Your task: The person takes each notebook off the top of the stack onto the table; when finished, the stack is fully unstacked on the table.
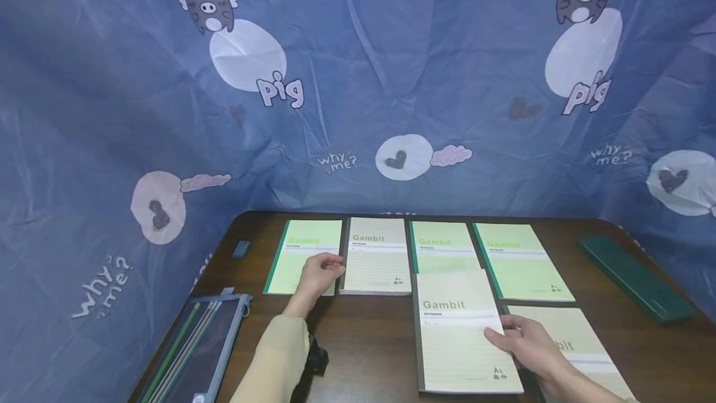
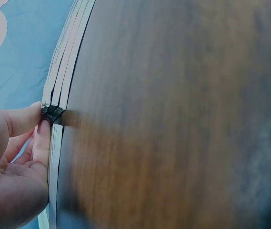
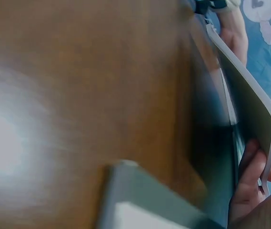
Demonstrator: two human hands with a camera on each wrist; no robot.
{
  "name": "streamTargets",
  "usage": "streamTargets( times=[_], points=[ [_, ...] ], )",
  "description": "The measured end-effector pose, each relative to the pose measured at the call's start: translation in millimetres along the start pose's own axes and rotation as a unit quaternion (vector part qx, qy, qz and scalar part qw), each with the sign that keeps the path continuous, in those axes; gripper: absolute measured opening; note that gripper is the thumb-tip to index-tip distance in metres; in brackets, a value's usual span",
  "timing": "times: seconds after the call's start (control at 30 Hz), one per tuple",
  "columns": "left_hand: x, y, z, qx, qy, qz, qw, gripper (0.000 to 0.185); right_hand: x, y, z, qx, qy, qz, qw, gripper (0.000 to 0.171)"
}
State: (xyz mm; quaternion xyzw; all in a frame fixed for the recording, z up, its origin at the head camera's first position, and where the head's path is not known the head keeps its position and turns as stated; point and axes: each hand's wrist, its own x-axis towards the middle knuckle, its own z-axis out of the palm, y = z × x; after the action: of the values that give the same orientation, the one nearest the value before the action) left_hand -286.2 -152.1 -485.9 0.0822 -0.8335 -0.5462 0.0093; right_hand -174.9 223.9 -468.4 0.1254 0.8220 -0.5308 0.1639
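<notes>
Both hands grip notebook edges: left hand (image 1: 317, 273), right hand (image 1: 528, 344).

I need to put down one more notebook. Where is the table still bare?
Bare wood lies between the pencil case and the cream notebook under the right hand, and between the green notebooks and the dark green box. The back row by the left hand is crowded.
</notes>
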Motion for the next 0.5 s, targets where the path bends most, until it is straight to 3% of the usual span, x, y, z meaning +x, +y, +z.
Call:
streamTargets(
  times=[0.17,0.5],
  points=[
    [-0.2,1.2,0.0,0.000,0.003,-0.004,1.0000,0.022,-10,13,0,0.005,0.004,-0.007,1.000,0.064],
    [-0.3,0.2,1.4,0.003,0.000,-0.008,1.0000,0.022,-23,29,-7,-0.087,0.009,-0.031,0.996,0.068]
  ],
)
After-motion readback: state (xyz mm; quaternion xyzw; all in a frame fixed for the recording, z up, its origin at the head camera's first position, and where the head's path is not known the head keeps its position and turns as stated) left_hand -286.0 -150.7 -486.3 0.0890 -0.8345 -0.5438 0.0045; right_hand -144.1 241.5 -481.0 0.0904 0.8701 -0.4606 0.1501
